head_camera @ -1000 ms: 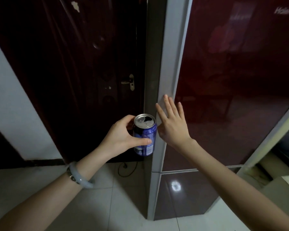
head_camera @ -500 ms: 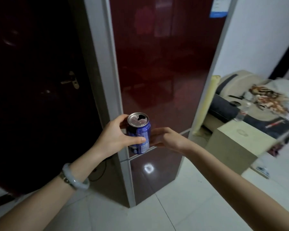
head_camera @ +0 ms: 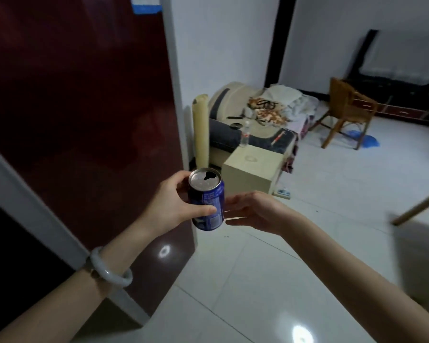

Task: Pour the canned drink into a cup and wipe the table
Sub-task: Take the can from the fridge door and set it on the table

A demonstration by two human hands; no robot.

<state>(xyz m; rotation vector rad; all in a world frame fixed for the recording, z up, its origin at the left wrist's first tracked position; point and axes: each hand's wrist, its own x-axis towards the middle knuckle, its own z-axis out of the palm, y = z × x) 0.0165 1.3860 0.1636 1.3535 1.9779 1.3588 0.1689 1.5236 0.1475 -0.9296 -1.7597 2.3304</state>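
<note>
A blue drink can [head_camera: 206, 201] with a silver top and an open mouth hole is held upright at chest height. My left hand [head_camera: 174, 201] grips its side, thumb across the front. My right hand [head_camera: 253, 210] hovers just right of the can, fingers loosely extended toward it; whether they touch the can I cannot tell. No cup or cloth is in view.
A dark red fridge [head_camera: 79, 107] fills the left. Ahead are a cluttered sofa [head_camera: 255, 115], a beige box [head_camera: 253, 169] with a plastic bottle [head_camera: 244, 134] behind it, and a wooden chair [head_camera: 347, 112]. A table edge [head_camera: 419, 256] shows at right. White tiled floor lies between.
The view has swung right from the dark door and fridge toward the room. My right hand came off the fridge door and dropped beside the can. The left hand keeps the can.
</note>
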